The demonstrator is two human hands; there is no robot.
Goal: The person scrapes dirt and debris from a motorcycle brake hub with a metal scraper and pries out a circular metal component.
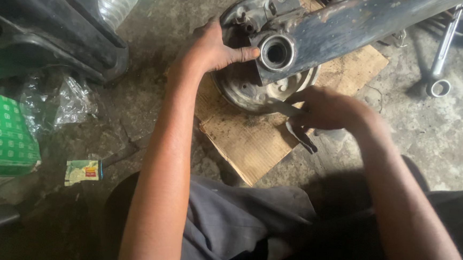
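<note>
L hand flat, fingers spread, steadies drum by hub bore; R hand fingers closed on tool, prying at drum edge, I think.

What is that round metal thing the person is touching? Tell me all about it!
The round metal part looks like a worn, rusty grey brake plate, lying flat on a piece of cardboard on the concrete floor. A dark metal arm crosses over it, ending in a shiny ring-shaped hole. The left hand rests on its rim, thumb by the ring. The right hand holds a dark tool against its lower edge.
</note>
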